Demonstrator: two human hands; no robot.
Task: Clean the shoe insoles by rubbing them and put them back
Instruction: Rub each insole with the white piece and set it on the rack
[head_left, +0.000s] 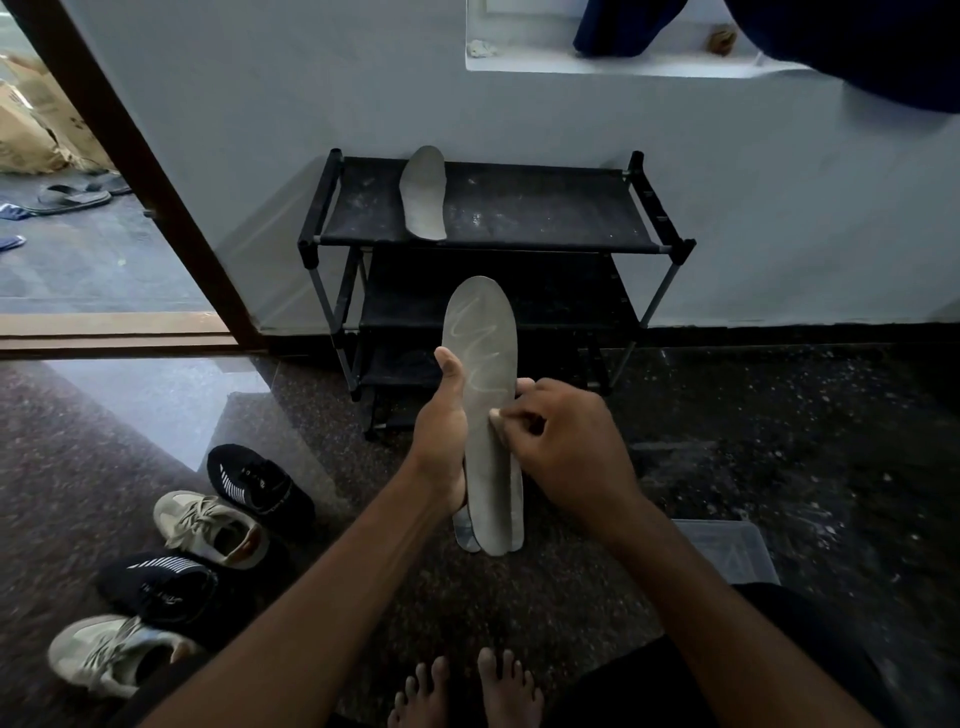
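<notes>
grey insole (483, 332) with pale squiggle; left hand (441, 436) grips it; right hand (566, 441) pinches its edge

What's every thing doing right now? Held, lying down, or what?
Stacked insoles, upright, gripped by left hand.
Right hand, thumb pressed on front insole.
Single insole, lying on shoe rack top shelf.
Four sneakers, on floor, unworn.

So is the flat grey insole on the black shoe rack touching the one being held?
Apart. Head view: dark shelves show between the rack insole and the held grey insole.
</notes>
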